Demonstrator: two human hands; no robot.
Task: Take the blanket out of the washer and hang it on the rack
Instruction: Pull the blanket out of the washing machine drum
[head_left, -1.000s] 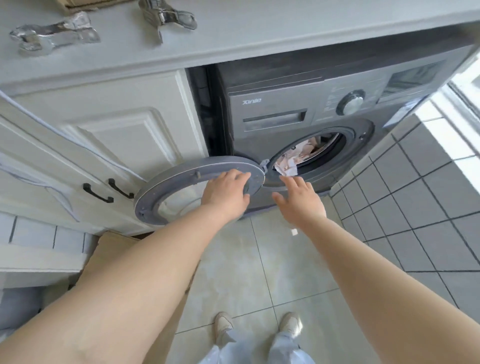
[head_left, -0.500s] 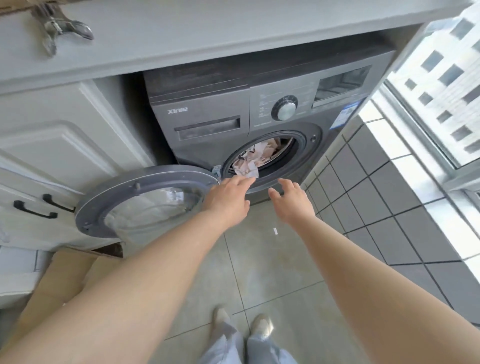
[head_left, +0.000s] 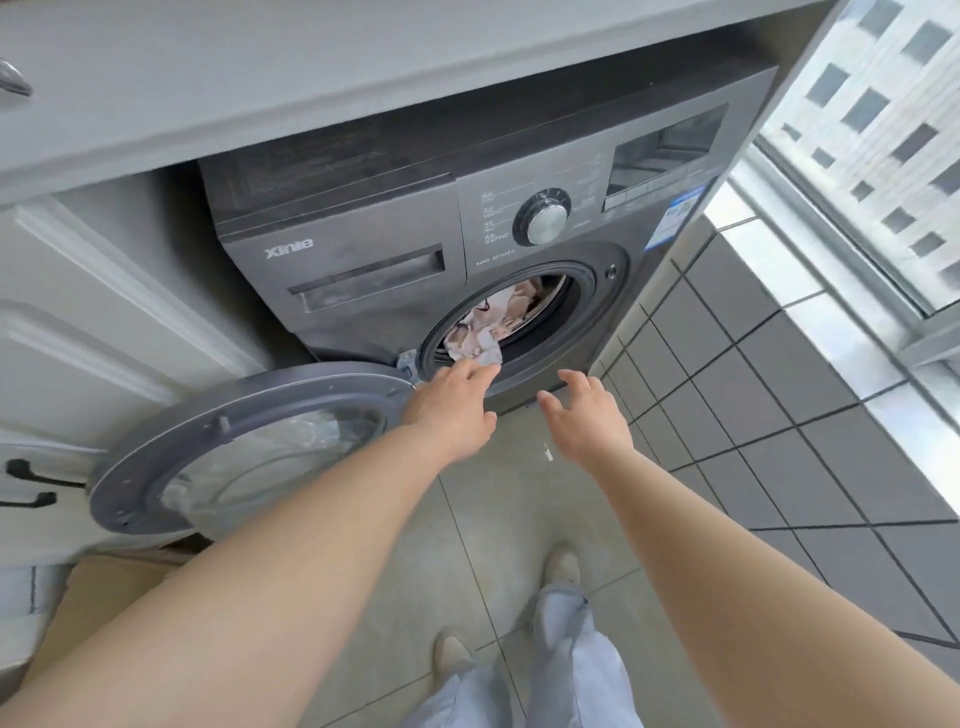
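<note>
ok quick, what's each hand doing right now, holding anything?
Left hand: at the blanket edge in the washer opening; a grip cannot be told.
Right hand: open, fingers spread, holding nothing.

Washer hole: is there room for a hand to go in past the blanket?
Yes. The drum opening's right side is dark and bare beside the blanket. Its left and lower lip are crowded: blanket spills there, with the left hand touching it. The right hand hovers open.
</note>
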